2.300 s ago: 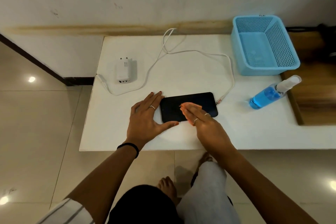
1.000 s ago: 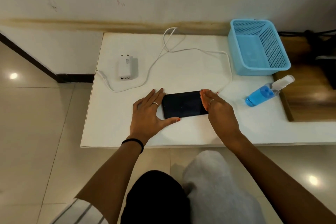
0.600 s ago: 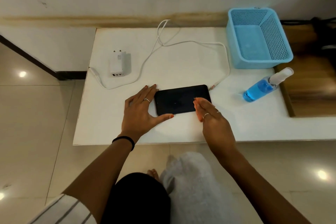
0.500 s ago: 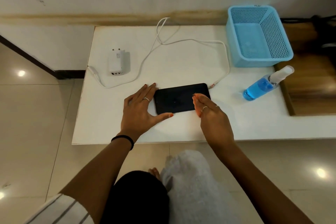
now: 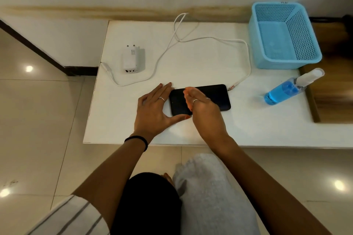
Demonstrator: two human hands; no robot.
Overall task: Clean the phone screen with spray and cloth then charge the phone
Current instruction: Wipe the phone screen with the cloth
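Observation:
A black phone (image 5: 215, 97) lies flat, screen up, on the white table (image 5: 200, 59). My left hand (image 5: 152, 112) brackets the phone's left end, fingers along the far corner and thumb along the near edge. My right hand (image 5: 206, 114) rests on the left half of the screen, pressing a thin orange cloth (image 5: 188, 101) of which only an edge shows under the fingers. The blue spray bottle (image 5: 282, 91) lies on its side at the right. A white charger adapter (image 5: 130, 59) sits at the left, and the white cable's plug (image 5: 232, 87) lies just off the phone's right end.
A light blue mesh basket (image 5: 286, 63) stands at the back right corner. The white cable (image 5: 210, 39) loops across the middle of the table. A wooden surface (image 5: 332, 101) adjoins the table on the right. My knees are under the table's front edge.
My right hand with the cloth has slid from the phone's right end across the screen to its left half. My left hand has stayed at the phone's left end.

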